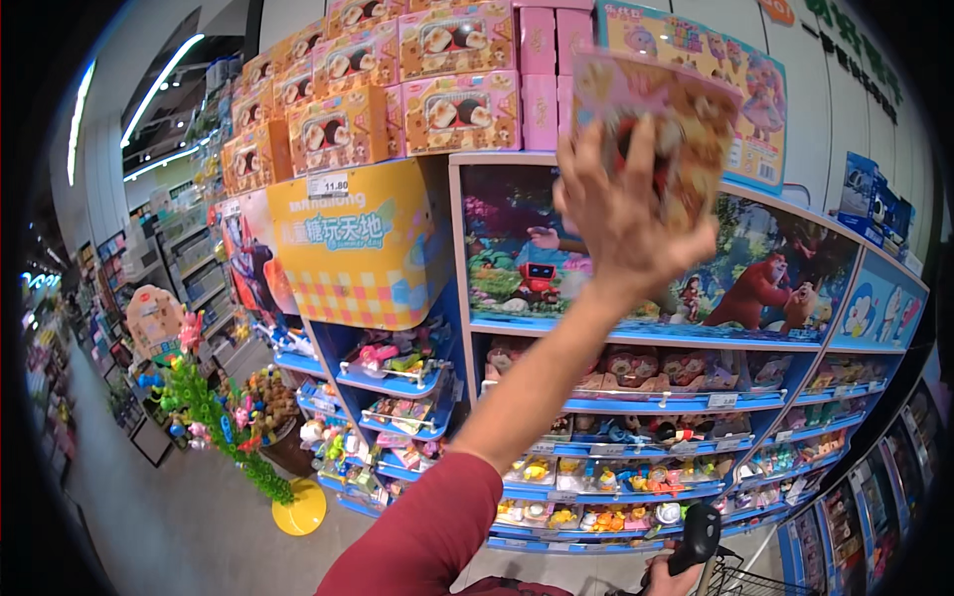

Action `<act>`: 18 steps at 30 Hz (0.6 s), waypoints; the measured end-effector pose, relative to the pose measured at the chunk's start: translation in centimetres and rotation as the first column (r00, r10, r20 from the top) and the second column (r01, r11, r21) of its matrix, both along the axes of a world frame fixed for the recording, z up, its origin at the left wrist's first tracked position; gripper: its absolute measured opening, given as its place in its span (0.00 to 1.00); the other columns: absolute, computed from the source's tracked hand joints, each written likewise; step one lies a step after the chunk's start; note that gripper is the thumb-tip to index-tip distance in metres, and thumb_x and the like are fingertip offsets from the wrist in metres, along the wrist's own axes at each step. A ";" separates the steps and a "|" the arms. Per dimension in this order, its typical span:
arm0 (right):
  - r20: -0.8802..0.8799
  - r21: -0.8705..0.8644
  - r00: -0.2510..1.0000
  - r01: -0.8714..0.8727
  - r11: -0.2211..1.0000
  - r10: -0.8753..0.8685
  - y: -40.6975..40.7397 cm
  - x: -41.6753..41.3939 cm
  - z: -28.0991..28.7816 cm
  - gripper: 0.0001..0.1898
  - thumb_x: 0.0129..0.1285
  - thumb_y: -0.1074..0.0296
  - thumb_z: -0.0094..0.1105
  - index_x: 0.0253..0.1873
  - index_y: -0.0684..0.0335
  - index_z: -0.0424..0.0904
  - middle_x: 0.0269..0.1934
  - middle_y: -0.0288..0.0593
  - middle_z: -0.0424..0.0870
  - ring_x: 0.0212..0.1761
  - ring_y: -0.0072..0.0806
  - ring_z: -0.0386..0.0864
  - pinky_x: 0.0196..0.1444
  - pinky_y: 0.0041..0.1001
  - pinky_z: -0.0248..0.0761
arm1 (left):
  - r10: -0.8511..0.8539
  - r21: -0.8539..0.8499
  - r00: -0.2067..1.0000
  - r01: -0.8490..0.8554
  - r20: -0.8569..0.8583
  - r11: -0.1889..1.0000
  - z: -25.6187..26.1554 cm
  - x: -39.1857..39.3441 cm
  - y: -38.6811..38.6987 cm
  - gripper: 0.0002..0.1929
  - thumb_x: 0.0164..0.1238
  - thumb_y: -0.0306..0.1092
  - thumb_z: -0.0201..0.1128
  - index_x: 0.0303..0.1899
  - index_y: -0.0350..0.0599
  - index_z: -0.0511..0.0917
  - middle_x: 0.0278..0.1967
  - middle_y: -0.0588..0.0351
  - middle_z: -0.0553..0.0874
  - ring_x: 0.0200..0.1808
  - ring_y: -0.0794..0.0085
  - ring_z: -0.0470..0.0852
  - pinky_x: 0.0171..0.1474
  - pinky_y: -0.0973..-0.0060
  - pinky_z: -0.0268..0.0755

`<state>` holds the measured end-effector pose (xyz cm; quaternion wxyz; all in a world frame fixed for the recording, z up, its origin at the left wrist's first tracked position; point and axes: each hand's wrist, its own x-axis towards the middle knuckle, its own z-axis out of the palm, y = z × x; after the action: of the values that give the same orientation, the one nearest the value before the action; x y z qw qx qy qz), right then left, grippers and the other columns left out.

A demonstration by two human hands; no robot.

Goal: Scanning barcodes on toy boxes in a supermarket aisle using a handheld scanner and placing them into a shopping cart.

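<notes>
My left hand [630, 194] is raised at the upper centre right, fingers spread over the front of a pink and tan cardboard box [693, 134] and thumb by its lower right edge. The box is tilted and blurred, above the shelf top, overlapping a large blue-edged toy box [760, 97]. Similar boxes [462, 112] stand stacked to the left, beside pink box sides [538, 112]. At the bottom right my right hand [667, 577], partly cut off, holds a black handheld scanner [697, 533].
Blue shelves [671, 402] below hold small packaged toys. A yellow sign [358, 246] hangs at the left. A green artificial tree [223, 425] stands on a yellow base [299, 506] on the floor. A black wire cart basket [753, 581] is at the bottom right.
</notes>
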<state>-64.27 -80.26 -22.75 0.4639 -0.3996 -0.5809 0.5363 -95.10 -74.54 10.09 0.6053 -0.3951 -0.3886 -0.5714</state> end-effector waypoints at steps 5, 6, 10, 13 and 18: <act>-0.291 -0.043 0.951 0.098 0.994 -0.106 3.7 -2.2 -0.4 0.16 0.59 0.80 0.65 0.51 0.65 0.74 0.33 0.34 0.77 0.27 0.17 0.73 0.29 0.20 0.68 | -0.177 -0.247 0.971 0.213 0.159 0.945 -13.5 4.3 -3.4 0.60 0.34 0.56 0.80 0.74 0.48 0.59 0.70 0.40 0.61 0.71 0.41 0.58 0.67 0.45 0.52; -0.333 0.035 0.941 0.082 0.996 -0.066 3.7 -3.5 2.0 0.13 0.60 0.77 0.68 0.48 0.64 0.75 0.31 0.32 0.76 0.26 0.15 0.71 0.27 0.19 0.65 | -0.244 -0.287 0.939 0.309 0.242 0.907 -16.4 5.0 -3.7 0.62 0.34 0.54 0.81 0.75 0.47 0.55 0.70 0.39 0.60 0.71 0.41 0.57 0.68 0.45 0.51; -0.526 0.050 0.847 -0.064 0.997 0.081 6.0 -5.7 3.3 0.21 0.63 0.76 0.66 0.60 0.69 0.74 0.45 0.43 0.83 0.41 0.23 0.81 0.37 0.22 0.73 | -0.212 -0.495 0.883 0.417 0.418 0.762 -25.0 6.8 -5.0 0.68 0.34 0.52 0.84 0.77 0.47 0.46 0.71 0.35 0.55 0.71 0.41 0.56 0.70 0.45 0.51; -0.526 0.073 0.839 -0.119 0.990 0.139 7.8 -5.7 1.8 0.26 0.63 0.74 0.68 0.64 0.69 0.70 0.57 0.48 0.81 0.58 0.32 0.82 0.46 0.24 0.79 | -0.237 -0.566 0.862 0.479 0.448 0.671 -28.3 8.8 -3.6 0.67 0.33 0.50 0.84 0.77 0.48 0.46 0.70 0.34 0.55 0.70 0.39 0.56 0.69 0.45 0.53; -0.557 -0.080 0.830 -0.102 0.992 0.040 8.6 -5.3 -1.7 0.25 0.61 0.66 0.73 0.59 0.69 0.75 0.43 0.41 0.85 0.35 0.21 0.82 0.34 0.20 0.75 | -0.244 -0.591 0.779 0.605 0.577 0.533 -31.9 10.9 -2.3 0.68 0.32 0.50 0.85 0.76 0.47 0.46 0.68 0.34 0.56 0.70 0.40 0.57 0.68 0.45 0.56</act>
<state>-69.56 -71.67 -24.42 0.5700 -0.2294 -0.4070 0.6759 -84.18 -76.88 -21.84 0.1220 -0.5576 -0.5988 -0.5619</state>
